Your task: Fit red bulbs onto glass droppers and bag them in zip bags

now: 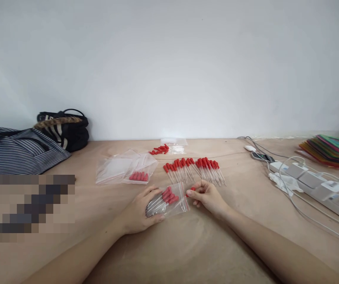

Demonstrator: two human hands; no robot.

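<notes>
A clear zip bag (173, 206) with a red line along its mouth lies on the table, holding several glass droppers with red rubber bulbs (169, 195). My left hand (141, 211) curls around the bag's closed end, thumb in front and fingers behind. At the bag's mouth, my right hand (207, 197) is closed in a pinch on a red rubber bulb (190, 191). Whether a glass tube is attached to that bulb is hidden. Just behind, two groups of red-bulbed droppers (181, 167) lie side by side, tubes pointing toward me.
Behind my left hand lie flat zip bags (113, 169), one with several droppers. Loose red bulbs (159, 149) and glass tubes (178, 149) are near the wall. A power strip (314, 185) with cables is at right, with coloured sheets (329, 152) beyond. A striped bag (24, 152) is left.
</notes>
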